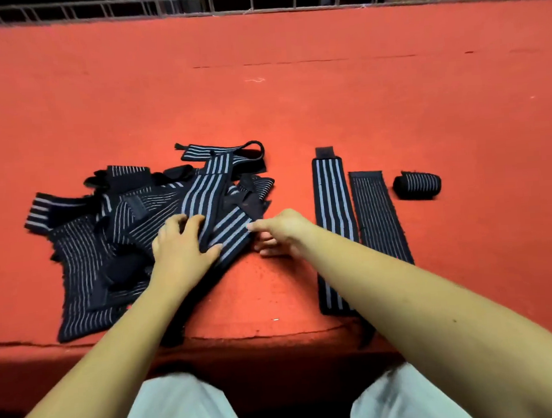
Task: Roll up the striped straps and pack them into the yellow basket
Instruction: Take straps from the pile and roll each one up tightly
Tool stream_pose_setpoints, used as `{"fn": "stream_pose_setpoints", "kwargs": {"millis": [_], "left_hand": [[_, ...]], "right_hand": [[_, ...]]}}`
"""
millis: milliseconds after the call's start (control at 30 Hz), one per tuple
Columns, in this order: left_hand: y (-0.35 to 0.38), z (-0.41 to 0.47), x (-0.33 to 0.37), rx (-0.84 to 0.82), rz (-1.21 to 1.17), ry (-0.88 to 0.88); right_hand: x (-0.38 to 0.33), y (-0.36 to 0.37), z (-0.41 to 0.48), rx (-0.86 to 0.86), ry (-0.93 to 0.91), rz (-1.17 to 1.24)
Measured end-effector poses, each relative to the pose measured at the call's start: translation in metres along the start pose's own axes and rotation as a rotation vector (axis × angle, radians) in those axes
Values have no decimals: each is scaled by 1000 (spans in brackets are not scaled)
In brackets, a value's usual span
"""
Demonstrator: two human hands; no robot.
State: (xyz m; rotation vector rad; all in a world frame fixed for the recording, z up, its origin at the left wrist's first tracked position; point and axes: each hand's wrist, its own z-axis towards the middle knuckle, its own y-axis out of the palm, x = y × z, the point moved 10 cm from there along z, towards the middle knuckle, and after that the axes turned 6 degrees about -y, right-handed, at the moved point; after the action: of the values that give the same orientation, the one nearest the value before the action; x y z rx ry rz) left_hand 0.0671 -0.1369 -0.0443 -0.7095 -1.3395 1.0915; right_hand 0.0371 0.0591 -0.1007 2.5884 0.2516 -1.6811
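Note:
A tangled pile of black straps with grey stripes (107, 225) lies on the red table (261, 96), left of centre. My left hand (180, 247) rests on the pile and grips a fold of a wide-striped strap (227, 234) between thumb and fingers. My right hand (279, 231) is at that same strap's near end, and its thumb and fingertips pinch the edge. Two straps lie flat side by side to the right, a wide-striped one (331, 205) and a fine-striped one (376, 212). One rolled strap (417, 185) sits beyond them. No yellow basket is in view.
A metal wire rail (255, 0) runs along the table's far edge. The table's front edge (259, 334) is just before my knees. Bare red surface stretches behind the straps and to the far right.

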Motion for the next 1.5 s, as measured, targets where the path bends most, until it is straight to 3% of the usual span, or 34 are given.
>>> {"fn": "stream_pose_setpoints", "kwargs": {"millis": [167,333,500,667,933,1033,1167,1333,1500], "left_hand": [[2,-9,-3,87,-48,67],[2,-9,-2,80,-133,63],[-1,-7,-9,59,-328,14],[-5,-8,7,16,-406,-5],[-30,-25,85,21,-339,411],[-30,-33,121,-130,-427,460],[-20,-32,156,-493,-908,287],[-22,-34,175,-504,-1100,255],[-24,-38,180,-524,-1004,287]], "right_hand": [[9,4,7,216,13,79],[-2,12,-2,186,16,152],[-58,1,-38,67,-187,354],[-91,-50,-77,76,-366,253],[-121,-110,-121,70,-527,318],[-126,-102,-131,-96,-491,207],[-122,-95,-138,-192,-424,68],[-124,-116,-142,-63,-413,59],[-115,-149,-144,102,-343,66]]}}
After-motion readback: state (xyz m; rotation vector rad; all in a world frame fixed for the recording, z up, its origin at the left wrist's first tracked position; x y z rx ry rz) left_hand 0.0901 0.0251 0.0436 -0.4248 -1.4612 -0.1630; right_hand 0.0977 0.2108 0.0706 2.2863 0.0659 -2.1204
